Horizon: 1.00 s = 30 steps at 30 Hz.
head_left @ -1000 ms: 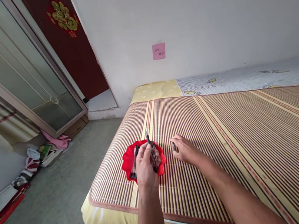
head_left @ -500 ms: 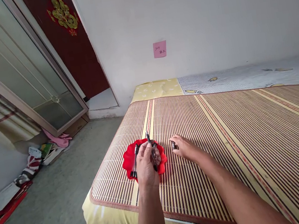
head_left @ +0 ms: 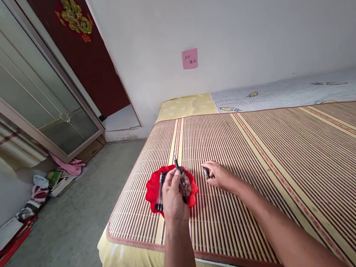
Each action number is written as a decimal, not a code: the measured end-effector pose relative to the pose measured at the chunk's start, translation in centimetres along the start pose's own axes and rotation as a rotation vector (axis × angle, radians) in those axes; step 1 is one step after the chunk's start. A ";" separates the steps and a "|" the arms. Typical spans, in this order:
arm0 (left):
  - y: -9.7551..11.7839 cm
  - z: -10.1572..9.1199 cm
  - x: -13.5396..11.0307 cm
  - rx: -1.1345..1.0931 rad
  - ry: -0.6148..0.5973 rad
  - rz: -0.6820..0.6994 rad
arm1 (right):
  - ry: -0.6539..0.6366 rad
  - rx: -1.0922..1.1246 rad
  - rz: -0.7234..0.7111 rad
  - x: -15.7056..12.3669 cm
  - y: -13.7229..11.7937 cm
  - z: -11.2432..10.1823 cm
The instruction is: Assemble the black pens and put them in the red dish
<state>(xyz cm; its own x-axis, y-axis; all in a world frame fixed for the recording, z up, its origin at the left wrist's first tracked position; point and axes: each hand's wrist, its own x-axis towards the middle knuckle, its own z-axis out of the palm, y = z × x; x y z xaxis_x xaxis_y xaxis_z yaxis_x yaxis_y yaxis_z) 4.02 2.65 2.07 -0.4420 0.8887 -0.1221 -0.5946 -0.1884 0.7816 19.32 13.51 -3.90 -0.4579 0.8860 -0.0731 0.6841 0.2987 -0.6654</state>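
My left hand (head_left: 175, 192) is closed around a dark pen (head_left: 176, 164), its silvery tip pointing up and away. Below that hand is a red scalloped plate (head_left: 152, 194), partly covered by it. Several black and clear pens (head_left: 160, 195) lie in the plate's left half. To the right, my right hand (head_left: 219, 175) is low over the bamboo mat, with a short dark piece that looks like a pen cap (head_left: 206, 173) between its thumb and fingertips. Whether the cap rests on the mat I cannot tell.
The slatted bamboo mat (head_left: 245, 226) covers a bed with a yellow sheet (head_left: 134, 265). Behind it stands a white wall with a pink note (head_left: 190, 59). At left are a glass-paneled door (head_left: 33, 83) and papers and cloths (head_left: 39, 190) on the concrete floor.
The cap in my right hand has tilted slightly, and the fingers have shifted a little around it. My left hand and its pen have stayed nearly still.
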 end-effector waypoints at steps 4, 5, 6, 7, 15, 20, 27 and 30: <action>0.0 -0.1 0.1 0.001 -0.004 -0.001 | 0.012 -0.042 0.022 -0.1 -0.3 0.0; 0.0 -0.1 0.1 0.001 -0.005 -0.001 | 0.016 -0.046 0.019 0.0 -0.4 0.0; 0.0 -0.1 0.1 -0.001 -0.007 -0.003 | 0.020 -0.046 0.013 0.0 -0.4 0.0; -0.1 -0.1 0.1 -0.004 -0.006 -0.003 | 0.024 -0.045 0.007 0.1 -0.4 0.0; -0.5 -0.1 0.1 -0.008 -0.024 -0.018 | 0.052 0.000 -0.025 0.3 0.1 0.4; -1.2 0.0 0.0 0.087 -0.150 -0.046 | 0.236 0.216 -0.064 -2.7 0.3 -1.6; -3.9 2.3 -1.6 0.262 -0.327 -0.082 | 0.396 0.824 -0.050 -8.2 -0.5 -4.6; -5.3 3.2 -2.3 0.306 -0.354 -0.025 | 0.371 0.936 -0.051 -8.7 -0.8 -4.7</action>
<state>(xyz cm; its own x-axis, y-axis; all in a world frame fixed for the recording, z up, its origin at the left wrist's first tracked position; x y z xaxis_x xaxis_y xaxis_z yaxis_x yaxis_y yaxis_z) 10.35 2.92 0.19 -0.1421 0.9893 0.0320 -0.3532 -0.0809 0.9321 25.46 7.20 0.80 -0.1598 0.9820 0.1010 -0.1256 0.0812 -0.9888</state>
